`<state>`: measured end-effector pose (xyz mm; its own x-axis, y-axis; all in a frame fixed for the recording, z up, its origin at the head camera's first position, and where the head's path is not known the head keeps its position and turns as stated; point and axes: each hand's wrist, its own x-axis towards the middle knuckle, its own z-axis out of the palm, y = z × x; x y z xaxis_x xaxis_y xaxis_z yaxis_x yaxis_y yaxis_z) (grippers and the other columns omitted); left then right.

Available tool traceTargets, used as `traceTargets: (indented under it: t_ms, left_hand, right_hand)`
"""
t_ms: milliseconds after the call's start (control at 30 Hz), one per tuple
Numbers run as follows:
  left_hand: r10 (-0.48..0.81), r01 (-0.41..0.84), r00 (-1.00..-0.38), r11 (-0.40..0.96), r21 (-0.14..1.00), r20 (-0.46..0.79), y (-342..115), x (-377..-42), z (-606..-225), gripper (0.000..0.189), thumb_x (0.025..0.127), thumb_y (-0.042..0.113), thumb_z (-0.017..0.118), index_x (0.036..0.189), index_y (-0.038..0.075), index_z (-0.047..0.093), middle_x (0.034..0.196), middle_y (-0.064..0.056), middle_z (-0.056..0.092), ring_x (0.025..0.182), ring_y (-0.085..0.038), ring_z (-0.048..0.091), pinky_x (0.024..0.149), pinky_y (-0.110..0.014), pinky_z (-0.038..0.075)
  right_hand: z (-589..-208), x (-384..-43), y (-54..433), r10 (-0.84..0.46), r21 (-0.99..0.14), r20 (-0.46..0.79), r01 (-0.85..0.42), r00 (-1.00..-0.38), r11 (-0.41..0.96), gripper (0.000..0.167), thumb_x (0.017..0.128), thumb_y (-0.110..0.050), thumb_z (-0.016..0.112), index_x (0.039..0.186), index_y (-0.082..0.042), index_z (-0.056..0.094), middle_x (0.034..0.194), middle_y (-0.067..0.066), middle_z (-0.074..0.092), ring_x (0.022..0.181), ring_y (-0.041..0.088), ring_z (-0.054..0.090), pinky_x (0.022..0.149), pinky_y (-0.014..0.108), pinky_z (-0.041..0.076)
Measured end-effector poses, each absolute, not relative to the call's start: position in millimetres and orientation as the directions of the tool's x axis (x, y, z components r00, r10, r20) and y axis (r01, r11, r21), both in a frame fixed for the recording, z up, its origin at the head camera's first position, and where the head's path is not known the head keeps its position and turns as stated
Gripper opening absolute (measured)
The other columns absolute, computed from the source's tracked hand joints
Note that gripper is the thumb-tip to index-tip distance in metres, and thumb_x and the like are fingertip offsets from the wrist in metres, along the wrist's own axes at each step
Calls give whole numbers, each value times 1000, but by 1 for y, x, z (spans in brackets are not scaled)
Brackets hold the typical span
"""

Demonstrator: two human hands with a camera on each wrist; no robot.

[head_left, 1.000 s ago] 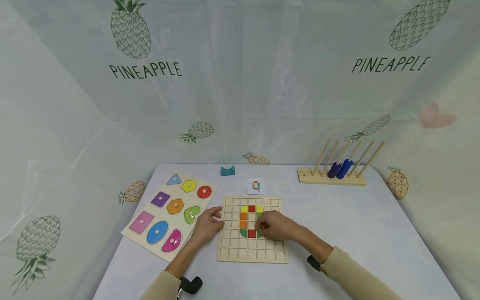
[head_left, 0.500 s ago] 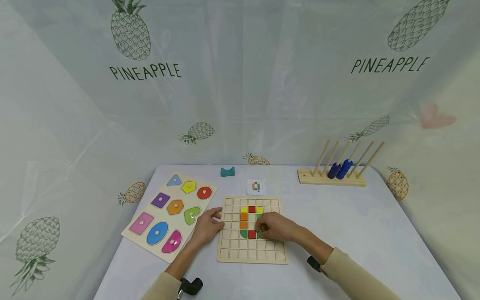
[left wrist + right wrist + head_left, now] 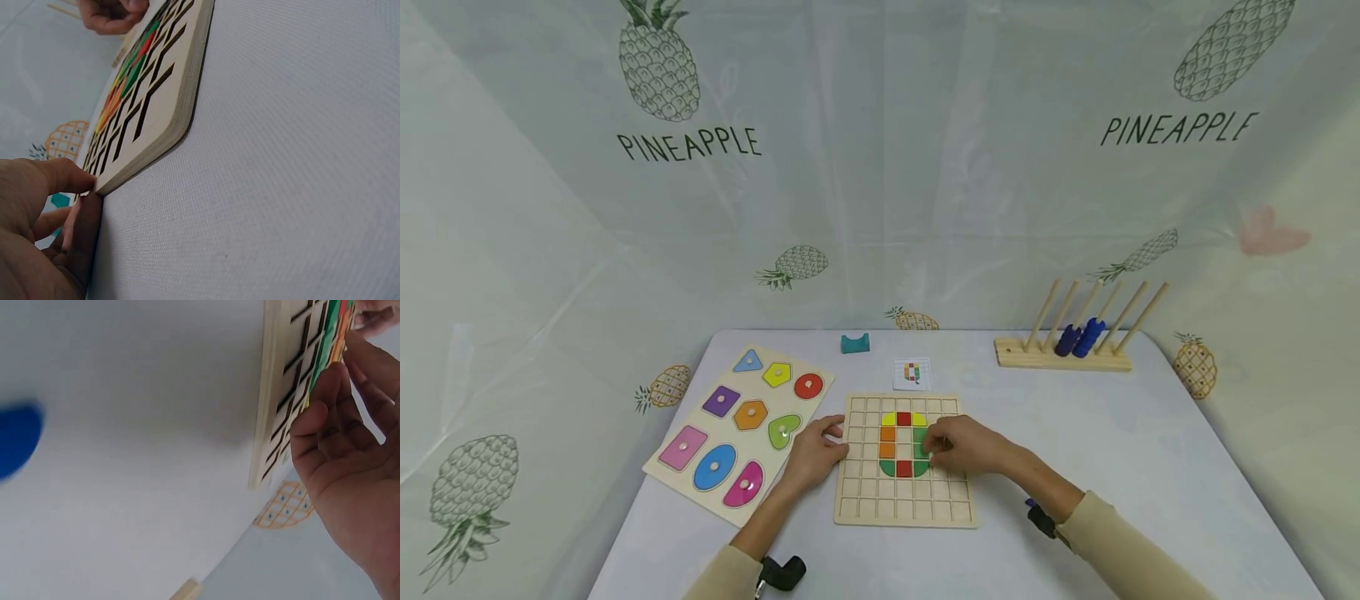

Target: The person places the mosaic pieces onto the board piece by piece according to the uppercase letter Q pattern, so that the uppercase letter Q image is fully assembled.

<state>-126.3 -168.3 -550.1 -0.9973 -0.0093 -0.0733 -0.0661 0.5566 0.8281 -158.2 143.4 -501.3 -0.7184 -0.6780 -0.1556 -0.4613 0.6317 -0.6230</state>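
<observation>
A square wooden grid board (image 3: 904, 506) lies mid-table, with red, yellow, orange and green tiles (image 3: 904, 468) forming a ring in its cells. At the board's left edge my left hand (image 3: 814, 454) pinches the rim between thumb and fingers, seen close in the left wrist view. My right hand (image 3: 966, 444) hovers over the board's right half, fingers loosely bent beside the green tiles (image 3: 920, 443) of the ring's right side. In the right wrist view no piece shows in the right hand (image 3: 356, 444). Behind the board lies a small pattern card (image 3: 912, 373).
A wooden shape puzzle (image 3: 741, 437) with knobbed pieces lies left of the grid board. At the back stand a teal block (image 3: 855, 343) and, on the right, a pegged wooden stand (image 3: 1063, 357) with blue beads (image 3: 1090, 337). A blurred blue shape (image 3: 19, 439) shows in the right wrist view.
My right hand has drawn back slightly to the right, exposing the green tiles along the ring's right side and lower corner. My left hand has stayed at the board's edge.
</observation>
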Motion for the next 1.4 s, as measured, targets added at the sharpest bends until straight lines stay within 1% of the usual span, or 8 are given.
traceTargets:
  t_ms: [200, 367, 600, 700, 833, 1033, 1200, 1400]
  left_hand:
    - [-12, -61, -998, 556, 829, -66, -168, -127, -551, 51, 84, 10, 76, 132, 6, 63, 100, -3, 63, 83, -12, 66, 68, -28, 54]
    - [-18, -69, -997, 565, 822, -71, -168, -127, -552, 50, 84, 10, 76, 133, 7, 63, 100, -3, 63, 83, -12, 67, 68, -27, 54]
    - [-22, -67, -998, 574, 816, -67, -169, -127, -552, 51, 84, 11, 76, 132, 7, 63, 100, -2, 63, 83, -12, 67, 68, -27, 54]
    - [-20, -64, -998, 574, 817, -64, -169, -127, -552, 51, 84, 11, 77, 133, 7, 63, 100, -2, 63, 83, -13, 66, 69, -28, 54]
    - [-20, -62, -998, 571, 819, -62, -167, -127, -552, 51, 84, 11, 77, 132, 6, 63, 99, -2, 63, 83, -13, 66, 68, -27, 54]
    - [-26, -63, -998, 575, 815, -59, -167, -128, -552, 50, 84, 11, 76, 132, 7, 63, 99, -1, 62, 82, -12, 66, 67, -26, 54]
    - [-11, -54, -998, 563, 825, -58, -167, -127, -550, 50, 84, 10, 76, 132, 5, 63, 99, -3, 63, 83, -13, 66, 68, -28, 54]
    - [-9, -52, -998, 563, 825, -57, -168, -127, -551, 50, 83, 10, 76, 132, 5, 64, 98, -3, 63, 82, -12, 66, 69, -28, 54]
  right_hand:
    - [-496, -161, 187, -648, -643, -176, -411, -741, 646, 15, 89, -16, 76, 103, -15, 72, 83, -6, 60, 77, 11, 53, 66, 25, 45]
    - [-499, -157, 230, -611, -632, -207, -372, -765, 680, 14, 88, -17, 77, 101, -17, 71, 80, -7, 59, 73, 8, 53, 64, 25, 45]
    - [-503, -145, 269, -610, -659, -252, -329, -751, 677, 20, 83, -19, 82, 98, -17, 69, 85, -4, 59, 78, 10, 53, 66, 25, 45]
    - [-504, -139, 276, -599, -654, -286, -305, -748, 693, 25, 79, -21, 85, 98, -19, 68, 91, -3, 59, 84, 13, 52, 71, 26, 45]
    - [-505, -133, 277, -591, -590, -313, -335, -744, 735, 30, 75, -23, 88, 95, -24, 65, 97, -5, 55, 88, 13, 48, 77, 28, 44]
    - [-503, -132, 271, -588, -511, -298, -395, -752, 764, 30, 75, -21, 87, 90, -25, 62, 93, -8, 51, 85, 10, 46, 74, 28, 43]
    - [-501, -132, 270, -595, -548, -279, -383, -754, 744, 23, 79, -23, 85, 89, -23, 64, 90, -6, 53, 82, 11, 46, 70, 27, 40]
    - [-502, -130, 271, -595, -581, -295, -354, -747, 733, 25, 76, -22, 86, 89, -23, 65, 92, -4, 53, 84, 12, 47, 71, 27, 40]
